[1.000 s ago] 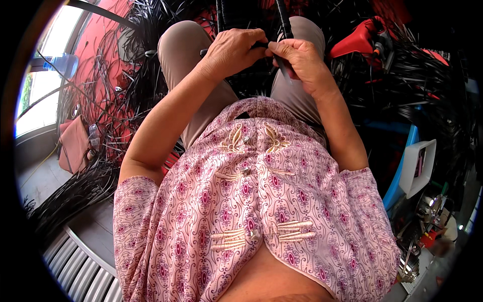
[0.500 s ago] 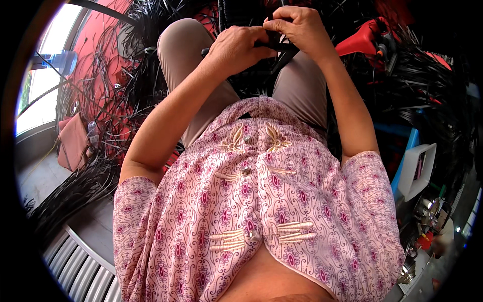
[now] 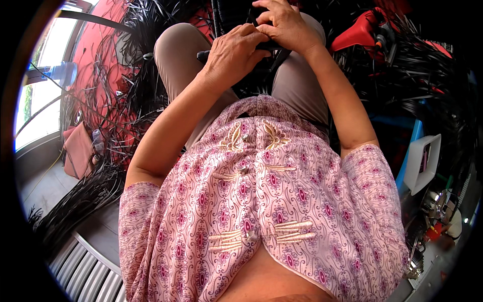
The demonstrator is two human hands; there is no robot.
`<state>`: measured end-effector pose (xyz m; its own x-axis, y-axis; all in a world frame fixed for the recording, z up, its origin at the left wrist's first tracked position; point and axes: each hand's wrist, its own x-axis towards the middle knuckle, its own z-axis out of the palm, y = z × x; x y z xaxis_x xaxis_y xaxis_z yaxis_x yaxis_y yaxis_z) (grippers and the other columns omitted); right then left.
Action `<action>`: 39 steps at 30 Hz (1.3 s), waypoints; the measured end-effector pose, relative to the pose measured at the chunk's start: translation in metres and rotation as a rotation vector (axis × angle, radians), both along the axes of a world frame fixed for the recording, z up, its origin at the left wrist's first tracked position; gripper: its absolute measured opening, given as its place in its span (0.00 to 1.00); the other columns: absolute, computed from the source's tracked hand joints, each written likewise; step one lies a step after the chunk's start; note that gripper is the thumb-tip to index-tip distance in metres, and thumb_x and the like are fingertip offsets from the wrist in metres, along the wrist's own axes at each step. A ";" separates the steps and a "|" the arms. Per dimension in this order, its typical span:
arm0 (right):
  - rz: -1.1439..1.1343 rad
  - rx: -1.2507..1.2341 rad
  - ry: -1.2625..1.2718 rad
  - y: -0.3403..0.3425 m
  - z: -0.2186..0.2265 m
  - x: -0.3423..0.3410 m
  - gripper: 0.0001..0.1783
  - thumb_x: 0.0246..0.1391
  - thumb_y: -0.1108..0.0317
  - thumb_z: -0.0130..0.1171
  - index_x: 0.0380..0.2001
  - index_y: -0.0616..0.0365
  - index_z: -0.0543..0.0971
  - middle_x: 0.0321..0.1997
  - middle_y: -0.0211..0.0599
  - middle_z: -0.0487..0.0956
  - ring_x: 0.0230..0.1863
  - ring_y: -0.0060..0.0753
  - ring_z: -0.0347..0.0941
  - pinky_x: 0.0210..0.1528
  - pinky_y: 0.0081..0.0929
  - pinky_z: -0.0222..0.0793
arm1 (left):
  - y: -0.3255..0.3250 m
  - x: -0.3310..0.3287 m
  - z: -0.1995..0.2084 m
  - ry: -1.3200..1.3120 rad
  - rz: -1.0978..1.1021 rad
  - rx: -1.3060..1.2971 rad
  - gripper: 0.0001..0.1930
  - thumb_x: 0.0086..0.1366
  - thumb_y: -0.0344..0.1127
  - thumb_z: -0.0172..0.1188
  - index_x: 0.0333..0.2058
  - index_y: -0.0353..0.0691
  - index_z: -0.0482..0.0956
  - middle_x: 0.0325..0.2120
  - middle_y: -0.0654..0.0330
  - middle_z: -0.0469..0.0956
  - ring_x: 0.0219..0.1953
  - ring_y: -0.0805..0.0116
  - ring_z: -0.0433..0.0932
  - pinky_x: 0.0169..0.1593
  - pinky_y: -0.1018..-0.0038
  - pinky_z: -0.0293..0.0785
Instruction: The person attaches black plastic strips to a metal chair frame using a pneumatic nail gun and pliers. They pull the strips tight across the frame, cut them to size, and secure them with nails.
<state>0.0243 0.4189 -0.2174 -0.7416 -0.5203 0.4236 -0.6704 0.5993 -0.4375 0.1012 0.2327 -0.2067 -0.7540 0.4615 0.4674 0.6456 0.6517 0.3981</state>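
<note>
My left hand [image 3: 234, 53] is closed over dark work above my knees, its thumb and fingers around a black plastic strip [image 3: 271, 46]. A black rounded end [image 3: 203, 56] sticks out on the left side of that hand; the rest of the piece is hidden under the palm. Close against the left fingertips is my right hand [image 3: 288, 26], with its thumb near them and its other fingers bent and spread apart over the dark work. Black strips [image 3: 221, 17] stand just beyond the hands. The detail between the hands is too dark to make out.
Loose black strips [image 3: 417, 83] lie heaped on the right and spread over the red floor covering on the left [image 3: 103, 65]. A red plastic container [image 3: 357, 34], a white bin [image 3: 422, 163] and a pink bag [image 3: 78, 151] lie around me. A slatted seat [image 3: 83, 267] is at lower left.
My right hand has shifted a little left and nearer the left hand. Its fingers have gone from a pinch to spread. The left hand has stayed nearly in place.
</note>
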 end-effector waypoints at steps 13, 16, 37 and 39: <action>-0.356 -0.435 -0.323 0.007 -0.023 0.123 0.12 0.58 0.63 0.64 0.39 0.61 0.84 0.32 0.38 0.80 0.30 0.28 0.78 0.35 0.24 0.73 | -0.008 -0.034 0.003 -0.585 -0.103 0.000 0.18 0.54 0.31 0.68 0.44 0.33 0.79 0.38 0.51 0.84 0.41 0.60 0.84 0.47 0.69 0.77; -0.319 -0.362 -0.385 0.001 -0.034 0.124 0.15 0.58 0.60 0.65 0.40 0.62 0.84 0.29 0.38 0.80 0.28 0.24 0.77 0.33 0.22 0.71 | -0.008 -0.036 0.002 -0.641 -0.116 0.035 0.18 0.54 0.30 0.67 0.44 0.33 0.78 0.38 0.50 0.84 0.43 0.59 0.83 0.49 0.68 0.76; -0.181 -0.915 -1.143 -0.005 0.012 0.108 0.13 0.62 0.56 0.61 0.32 0.54 0.81 0.24 0.21 0.75 0.20 0.11 0.67 0.19 0.10 0.54 | -0.005 0.001 -0.010 0.095 0.033 0.093 0.10 0.53 0.34 0.69 0.34 0.43 0.82 0.33 0.62 0.82 0.34 0.59 0.83 0.35 0.69 0.78; -0.182 -0.948 -1.184 0.004 0.017 0.110 0.15 0.63 0.55 0.59 0.34 0.56 0.83 0.24 0.21 0.76 0.21 0.11 0.68 0.19 0.11 0.54 | -0.004 0.001 -0.008 0.098 0.026 0.105 0.08 0.53 0.34 0.70 0.33 0.42 0.83 0.32 0.61 0.82 0.32 0.60 0.83 0.34 0.70 0.78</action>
<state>0.1346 0.4230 -0.2006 -0.9047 -0.2745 -0.3260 0.3789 -0.1681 -0.9100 0.1022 0.2289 -0.2145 -0.7135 0.3868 0.5842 0.6681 0.6268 0.4010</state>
